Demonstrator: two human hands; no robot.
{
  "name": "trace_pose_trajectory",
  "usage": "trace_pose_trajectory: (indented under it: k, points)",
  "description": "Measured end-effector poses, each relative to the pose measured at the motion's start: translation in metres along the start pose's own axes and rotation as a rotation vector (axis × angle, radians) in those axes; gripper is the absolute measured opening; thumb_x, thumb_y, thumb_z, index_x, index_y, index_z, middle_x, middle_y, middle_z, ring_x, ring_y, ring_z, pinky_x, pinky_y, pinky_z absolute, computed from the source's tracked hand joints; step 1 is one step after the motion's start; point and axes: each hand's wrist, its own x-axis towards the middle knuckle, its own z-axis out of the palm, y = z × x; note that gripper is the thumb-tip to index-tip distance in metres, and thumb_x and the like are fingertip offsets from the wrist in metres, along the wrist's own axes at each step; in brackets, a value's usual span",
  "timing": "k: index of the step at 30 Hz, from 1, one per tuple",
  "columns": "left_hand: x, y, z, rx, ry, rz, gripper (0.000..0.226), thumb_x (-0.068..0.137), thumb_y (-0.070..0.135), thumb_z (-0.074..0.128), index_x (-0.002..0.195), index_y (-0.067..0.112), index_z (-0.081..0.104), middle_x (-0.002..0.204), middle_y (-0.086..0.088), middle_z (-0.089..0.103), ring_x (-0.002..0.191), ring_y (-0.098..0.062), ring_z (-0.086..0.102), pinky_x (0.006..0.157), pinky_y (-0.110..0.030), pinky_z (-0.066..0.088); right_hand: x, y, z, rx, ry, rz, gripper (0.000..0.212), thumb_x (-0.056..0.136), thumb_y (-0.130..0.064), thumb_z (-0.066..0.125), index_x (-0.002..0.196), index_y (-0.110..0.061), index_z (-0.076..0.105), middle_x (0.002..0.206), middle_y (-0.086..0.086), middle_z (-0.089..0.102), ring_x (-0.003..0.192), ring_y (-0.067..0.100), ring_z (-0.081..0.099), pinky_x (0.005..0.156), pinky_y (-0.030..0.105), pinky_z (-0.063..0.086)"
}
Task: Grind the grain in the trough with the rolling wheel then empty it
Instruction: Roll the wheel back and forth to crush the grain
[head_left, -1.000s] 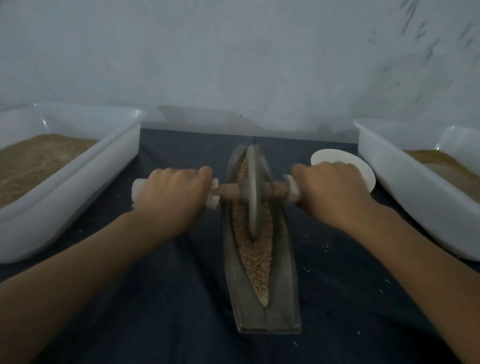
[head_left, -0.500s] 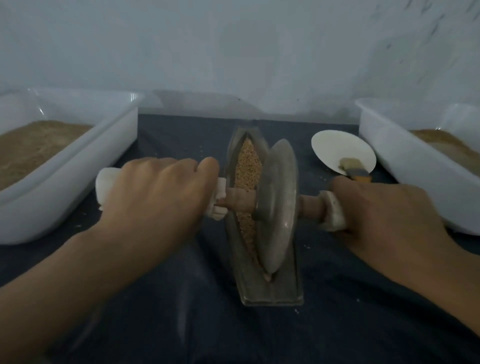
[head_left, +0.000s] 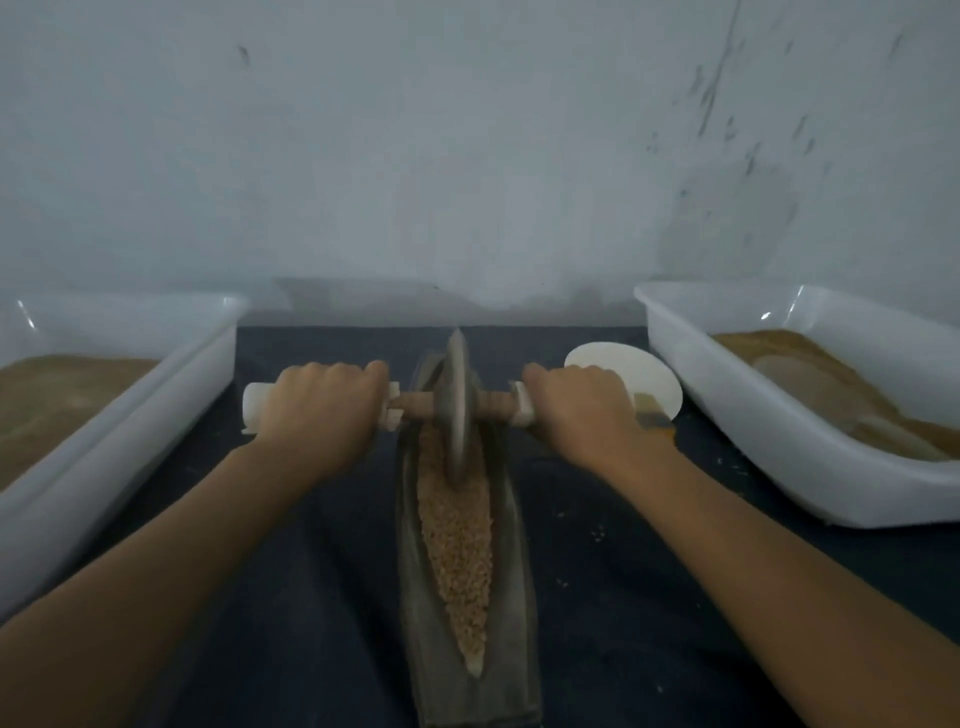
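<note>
Grinding is clearly the step in hand, with the emptying part not started. The rolling wheel (head_left: 456, 410) stands upright on edge in the upper part of the trough (head_left: 511, 545), which runs down the middle of the frame from just above centre to the bottom edge. The left hand (head_left: 324, 410) is curled tight round the white-wrapped handle left of the wheel, and the right hand (head_left: 576, 410) is wrapped round the handle on the other side, so both are holding the axle and neither is free.

Below the wheel the grain (head_left: 457, 540) fills the groove down to its pointed lower tip, and the kernels look mostly whole to me, so I'd guess there's plenty of rolling left. Next move, I reckon: draw the wheel down toward the bottom of the frame along the groove, keeping it upright and both hands level so it doesn't ride up the sides and kick grain onto the dark cloth (head_left: 623, 597), where a few stray bits already lie.

Two white tubs with brownish stuff sit at mid left (head_left: 171, 384) and mid right (head_left: 737, 415), and a small white dish (head_left: 623, 374) peeks out behind the right hand. No brands, labels or writing that I can make out anywhere.
</note>
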Motion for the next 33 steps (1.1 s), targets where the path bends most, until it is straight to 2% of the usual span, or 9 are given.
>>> trace_pose_trajectory:
  k: [4,8,10,14,19,24,27,31,33]
  points:
    - [-0.056,0.005,-0.025,-0.045,-0.048,0.002,0.041,0.078,0.045,0.062,0.078,0.031,0.023,0.073,0.008,0.057,0.068,-0.019,0.063,0.053,-0.029,0.033,-0.061,-0.006,-0.041,-0.049,0.049,-0.142,0.033,0.064,-0.024,0.078,0.078,-0.021,0.048,0.064,-0.003,0.060,0.052,0.021,0.057,0.045,0.025,0.024]
    - [-0.101,0.000,-0.054,-0.166,0.123,0.149,0.073,0.037,0.045,0.088,0.069,0.033,0.023,0.050,0.014,0.023,0.031,-0.013,0.039,0.047,-0.019,0.015,-0.104,-0.008,-0.074,-0.004,0.204,-0.182,0.047,0.031,-0.007,0.084,0.058,-0.018,0.047,0.044,-0.001,0.044,0.033,0.021,0.038,0.044,0.022,0.012]
    - [-0.102,-0.002,-0.055,-0.136,0.031,0.109,0.068,0.046,0.048,0.083,0.069,0.035,0.020,0.052,0.015,0.020,0.035,-0.012,0.028,0.047,-0.022,0.014,-0.105,-0.007,-0.075,0.004,0.151,-0.168,0.048,0.032,-0.010,0.085,0.058,-0.018,0.046,0.043,-0.002,0.043,0.032,0.020,0.036,0.043,0.022,0.013]
    - [-0.061,0.000,-0.019,-0.096,-0.063,0.024,0.037,0.078,0.045,0.060,0.076,0.034,0.025,0.066,0.012,0.043,0.059,-0.014,0.050,0.057,-0.030,0.030,-0.066,-0.007,-0.045,-0.035,0.012,-0.151,0.040,0.057,-0.026,0.082,0.074,-0.023,0.046,0.058,-0.002,0.057,0.043,0.017,0.042,0.044,0.024,0.022]
    - [0.008,-0.013,0.019,-0.151,-0.062,-0.034,0.027,0.081,0.044,0.058,0.080,0.030,0.035,0.087,0.001,0.062,0.080,-0.027,0.061,0.061,-0.032,0.034,0.017,-0.004,-0.009,-0.080,0.031,-0.032,0.019,0.082,-0.019,0.061,0.096,-0.017,0.050,0.088,0.009,0.066,0.079,0.033,0.062,0.055,0.034,0.029]
    - [-0.010,-0.006,0.004,-0.091,-0.059,-0.002,0.030,0.082,0.043,0.058,0.083,0.029,0.032,0.084,0.003,0.060,0.076,-0.024,0.061,0.059,-0.032,0.033,-0.004,-0.005,-0.017,-0.049,-0.030,-0.052,0.024,0.083,-0.027,0.064,0.096,-0.020,0.046,0.088,0.003,0.065,0.076,0.028,0.062,0.056,0.033,0.033]
    - [-0.056,0.001,-0.022,-0.071,-0.067,0.038,0.035,0.077,0.044,0.059,0.079,0.031,0.027,0.066,0.008,0.045,0.059,-0.017,0.049,0.055,-0.031,0.029,-0.057,-0.004,-0.039,0.009,-0.022,-0.138,0.035,0.072,-0.032,0.071,0.080,-0.027,0.037,0.068,-0.004,0.059,0.058,0.019,0.057,0.049,0.030,0.033]
    - [-0.091,0.001,-0.053,-0.090,0.106,0.210,0.056,0.040,0.032,0.086,0.065,0.028,0.036,0.044,0.009,0.039,0.032,-0.015,0.040,0.045,-0.020,0.010,-0.107,-0.006,-0.070,0.063,0.046,-0.163,0.061,0.037,-0.020,0.082,0.067,-0.027,0.029,0.044,-0.006,0.041,0.036,0.013,0.019,0.037,0.021,0.015]
    - [-0.086,0.001,-0.051,-0.082,0.072,0.204,0.056,0.036,0.027,0.087,0.063,0.026,0.038,0.044,0.006,0.044,0.032,-0.017,0.044,0.043,-0.021,0.016,-0.102,-0.005,-0.069,0.028,-0.087,-0.167,0.055,0.053,-0.029,0.079,0.071,-0.029,0.027,0.051,-0.008,0.041,0.041,0.011,0.021,0.039,0.023,0.014]
